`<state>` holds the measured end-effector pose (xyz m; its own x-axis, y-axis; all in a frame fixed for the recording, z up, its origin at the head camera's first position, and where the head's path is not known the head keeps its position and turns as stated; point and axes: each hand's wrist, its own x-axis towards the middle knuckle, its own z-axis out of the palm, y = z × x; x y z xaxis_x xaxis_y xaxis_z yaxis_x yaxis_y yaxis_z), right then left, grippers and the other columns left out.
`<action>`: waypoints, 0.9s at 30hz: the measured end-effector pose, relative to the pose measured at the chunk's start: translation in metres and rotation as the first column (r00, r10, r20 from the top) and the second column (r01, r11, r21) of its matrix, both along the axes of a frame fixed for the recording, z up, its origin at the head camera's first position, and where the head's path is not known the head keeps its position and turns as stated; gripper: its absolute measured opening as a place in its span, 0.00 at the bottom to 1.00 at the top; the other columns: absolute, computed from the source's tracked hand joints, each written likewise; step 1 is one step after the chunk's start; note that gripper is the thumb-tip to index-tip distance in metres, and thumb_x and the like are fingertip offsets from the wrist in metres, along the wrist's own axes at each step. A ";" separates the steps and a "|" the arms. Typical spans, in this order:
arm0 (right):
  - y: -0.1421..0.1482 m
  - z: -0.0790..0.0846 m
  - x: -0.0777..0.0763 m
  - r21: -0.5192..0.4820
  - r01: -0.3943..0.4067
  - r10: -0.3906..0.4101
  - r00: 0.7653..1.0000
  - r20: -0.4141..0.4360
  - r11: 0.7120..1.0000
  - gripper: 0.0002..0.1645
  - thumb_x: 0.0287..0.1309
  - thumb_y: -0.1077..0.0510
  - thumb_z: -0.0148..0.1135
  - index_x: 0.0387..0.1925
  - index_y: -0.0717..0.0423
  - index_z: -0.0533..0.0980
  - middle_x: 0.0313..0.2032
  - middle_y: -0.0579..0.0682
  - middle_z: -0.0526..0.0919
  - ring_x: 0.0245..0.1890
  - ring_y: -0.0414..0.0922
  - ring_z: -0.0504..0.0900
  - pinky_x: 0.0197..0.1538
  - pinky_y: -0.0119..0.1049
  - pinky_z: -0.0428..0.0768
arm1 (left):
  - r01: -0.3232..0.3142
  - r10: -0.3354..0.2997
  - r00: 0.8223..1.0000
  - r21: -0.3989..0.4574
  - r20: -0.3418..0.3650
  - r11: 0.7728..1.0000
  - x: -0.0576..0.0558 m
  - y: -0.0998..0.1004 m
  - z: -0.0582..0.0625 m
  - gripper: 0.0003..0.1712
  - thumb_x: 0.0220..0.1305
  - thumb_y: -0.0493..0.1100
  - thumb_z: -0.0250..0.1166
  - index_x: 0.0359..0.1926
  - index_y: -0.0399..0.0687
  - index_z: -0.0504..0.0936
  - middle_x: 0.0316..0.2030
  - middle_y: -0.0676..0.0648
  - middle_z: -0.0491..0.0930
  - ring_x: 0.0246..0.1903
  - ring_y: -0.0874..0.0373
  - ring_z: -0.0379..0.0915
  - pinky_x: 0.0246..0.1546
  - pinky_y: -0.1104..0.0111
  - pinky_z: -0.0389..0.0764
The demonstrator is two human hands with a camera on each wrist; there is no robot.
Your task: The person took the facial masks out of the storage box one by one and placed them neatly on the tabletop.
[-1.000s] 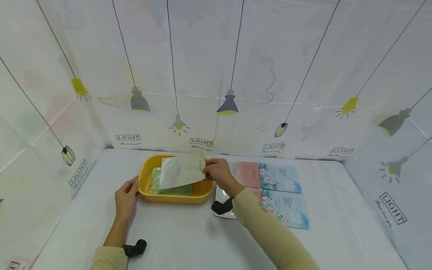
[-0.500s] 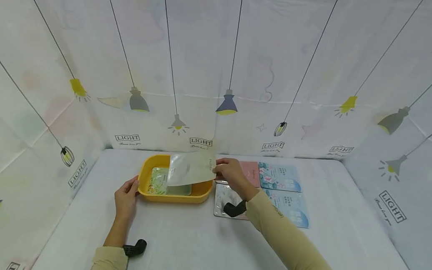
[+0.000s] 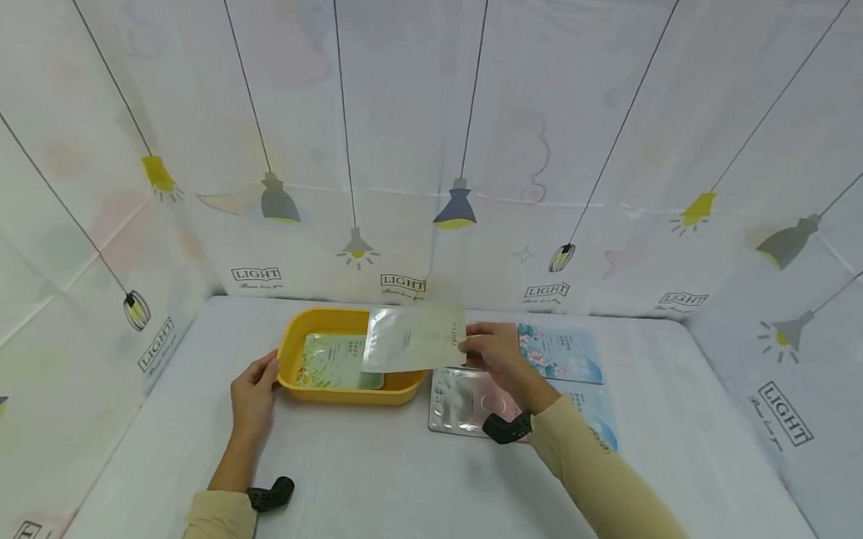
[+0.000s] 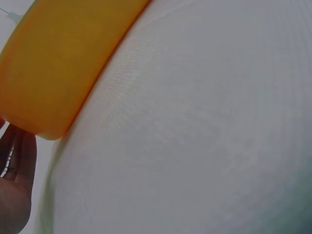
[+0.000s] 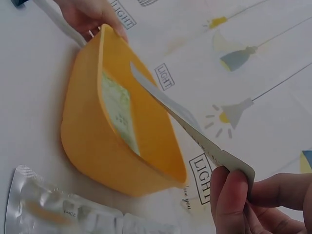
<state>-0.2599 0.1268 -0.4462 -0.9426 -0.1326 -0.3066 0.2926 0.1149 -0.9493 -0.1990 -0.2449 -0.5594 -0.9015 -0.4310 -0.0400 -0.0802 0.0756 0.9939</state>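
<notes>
My right hand pinches the right edge of a pale cream face mask packet. In the right wrist view the packet is seen nearly edge-on between thumb and fingers. It hangs over the right end of a yellow plastic basin. A green floral face mask packet lies inside the basin, partly covered in the head view. My left hand holds the basin's left end, its thumb over the rim and fingers outside.
Right of the basin lie a silver-and-pink packet, a blue floral packet and another blue packet under the right forearm. A white cloth covers the table. Lamp-printed curtains stand behind and at both sides.
My right hand has moved to the right with the cream packet, uncovering more of the green packet in the basin. My left hand has stayed at the basin's left end.
</notes>
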 end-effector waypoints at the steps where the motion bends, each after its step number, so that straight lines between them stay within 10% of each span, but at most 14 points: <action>1: 0.004 0.000 0.001 -0.009 -0.002 0.002 1.000 -0.005 1.000 0.21 0.58 0.69 0.58 0.55 0.67 0.75 0.47 0.61 0.83 0.32 0.44 0.83 0.33 0.32 0.84 | 0.002 -0.002 1.000 -0.003 -0.002 1.000 0.000 0.000 0.000 0.26 0.73 0.54 0.53 0.64 0.44 0.74 0.63 0.44 0.75 0.50 0.69 0.73 0.43 0.86 0.78; 13: 0.055 -0.006 0.020 0.066 0.009 -0.012 0.999 0.047 0.998 0.25 0.62 0.65 0.58 0.60 0.69 0.68 0.46 0.56 0.81 0.35 0.43 0.83 0.44 0.37 0.85 | 0.005 -0.006 1.000 0.054 0.021 0.999 0.003 0.001 0.010 0.23 0.74 0.49 0.54 0.63 0.42 0.74 0.63 0.43 0.74 0.48 0.71 0.73 0.43 0.86 0.78; 27: 0.099 -0.016 0.050 0.091 0.015 -0.026 0.993 0.118 0.996 0.27 0.62 0.64 0.59 0.60 0.71 0.66 0.36 0.49 0.83 0.30 0.42 0.81 0.34 0.32 0.81 | -0.018 0.017 1.000 0.044 0.020 0.999 -0.003 -0.001 0.000 0.26 0.72 0.53 0.55 0.62 0.43 0.75 0.62 0.44 0.75 0.48 0.71 0.74 0.44 0.85 0.78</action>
